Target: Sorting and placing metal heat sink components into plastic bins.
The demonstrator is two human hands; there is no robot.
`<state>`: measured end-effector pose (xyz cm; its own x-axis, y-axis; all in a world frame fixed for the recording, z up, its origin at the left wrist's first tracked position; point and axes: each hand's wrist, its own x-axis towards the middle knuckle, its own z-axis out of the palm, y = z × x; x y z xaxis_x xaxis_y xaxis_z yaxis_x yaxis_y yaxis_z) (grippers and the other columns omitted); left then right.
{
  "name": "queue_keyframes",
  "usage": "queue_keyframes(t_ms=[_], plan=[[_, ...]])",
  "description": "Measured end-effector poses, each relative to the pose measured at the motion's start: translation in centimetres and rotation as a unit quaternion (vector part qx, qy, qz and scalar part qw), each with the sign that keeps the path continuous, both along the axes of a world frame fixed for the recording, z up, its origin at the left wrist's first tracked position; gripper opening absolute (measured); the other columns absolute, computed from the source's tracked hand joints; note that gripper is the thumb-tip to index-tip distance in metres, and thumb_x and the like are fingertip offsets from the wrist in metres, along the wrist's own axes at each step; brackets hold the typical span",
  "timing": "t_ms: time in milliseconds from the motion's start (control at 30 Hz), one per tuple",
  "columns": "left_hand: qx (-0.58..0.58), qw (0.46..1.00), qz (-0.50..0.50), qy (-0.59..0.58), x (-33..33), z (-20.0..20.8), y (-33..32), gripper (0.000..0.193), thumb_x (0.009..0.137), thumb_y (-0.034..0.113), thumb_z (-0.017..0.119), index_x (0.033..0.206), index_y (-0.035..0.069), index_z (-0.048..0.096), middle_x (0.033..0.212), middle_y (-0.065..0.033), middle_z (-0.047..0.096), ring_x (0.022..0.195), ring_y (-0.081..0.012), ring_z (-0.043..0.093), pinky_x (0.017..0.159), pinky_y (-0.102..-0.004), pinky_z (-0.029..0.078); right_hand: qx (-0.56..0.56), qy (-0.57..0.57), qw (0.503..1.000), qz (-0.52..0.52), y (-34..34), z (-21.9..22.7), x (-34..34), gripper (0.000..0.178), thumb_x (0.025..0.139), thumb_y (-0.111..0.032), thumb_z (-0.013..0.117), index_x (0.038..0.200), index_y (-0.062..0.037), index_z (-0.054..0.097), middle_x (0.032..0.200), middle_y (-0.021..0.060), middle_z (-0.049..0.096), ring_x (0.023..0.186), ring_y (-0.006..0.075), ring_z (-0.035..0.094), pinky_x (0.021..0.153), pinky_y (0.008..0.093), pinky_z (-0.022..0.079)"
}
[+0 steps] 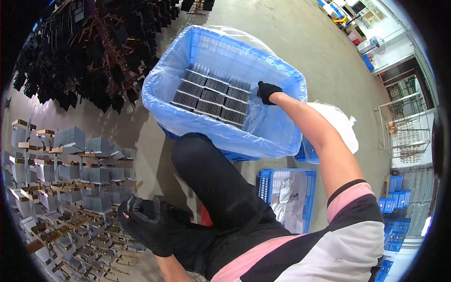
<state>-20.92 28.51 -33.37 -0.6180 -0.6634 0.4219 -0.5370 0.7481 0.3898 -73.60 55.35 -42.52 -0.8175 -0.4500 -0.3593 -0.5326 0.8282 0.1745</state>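
Observation:
A blue plastic crate (pixel 225 154) lined with a clear bluish plastic bag (pixel 162 113) stands in front of me. Inside it, thin dark finned metal pieces (pixel 213 96) are packed on edge in several blocks, with pale strips between the rows. My right hand (pixel 269 92), in a black glove, reaches into the crate's right side beside these pieces. Its fingers are closed, and whatever they hold is hidden. At the lower left, my left hand (pixel 146 221), also gloved, is by my leg near the rack. Its fingers are loosely curled with the thumb apart, and no held thing shows.
On the left stands a rack (pixel 56 150) hung with grey finned pieces. Dark parts (pixel 94 51) hang at the upper left. A smaller blue crate (pixel 310 197) with plastic inside sits by my knee; a white bag (pixel 333 124) lies right. Blue bins (pixel 394 202) line the far right.

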Motion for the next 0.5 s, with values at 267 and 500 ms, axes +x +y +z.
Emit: queue_keyframes(t_ms=[267,500], plan=[[-0.041,0.999,-0.004,-0.029,-0.3,-0.3,0.1,0.042,0.074,0.025,0.081,0.1,0.005,0.056,0.1,-0.0144,0.06,0.096,-0.034,0.058,0.084,-0.0473,0.047,0.052,0.065,0.995,0.057,-0.8,-0.5,0.7,0.052,0.074,-0.024,0.074,0.117,-0.0053,0.053,0.106,0.0185,0.068,0.1,0.0351,0.067,0.083,0.0464,0.054],[-0.03,0.998,0.02,-0.059,-0.3,-0.2,0.8,0.034,0.076,0.025,0.078,0.096,0.007,0.057,0.101,-0.0136,0.061,0.1,-0.0361,0.057,0.093,-0.0459,0.042,0.075,0.025,0.996,0.026,-0.9,-1.2,0.3,0.045,0.073,-0.028,0.075,0.109,-0.0064,0.061,0.102,0.0158,0.07,0.097,0.0344,0.068,0.082,0.0459,0.055]])
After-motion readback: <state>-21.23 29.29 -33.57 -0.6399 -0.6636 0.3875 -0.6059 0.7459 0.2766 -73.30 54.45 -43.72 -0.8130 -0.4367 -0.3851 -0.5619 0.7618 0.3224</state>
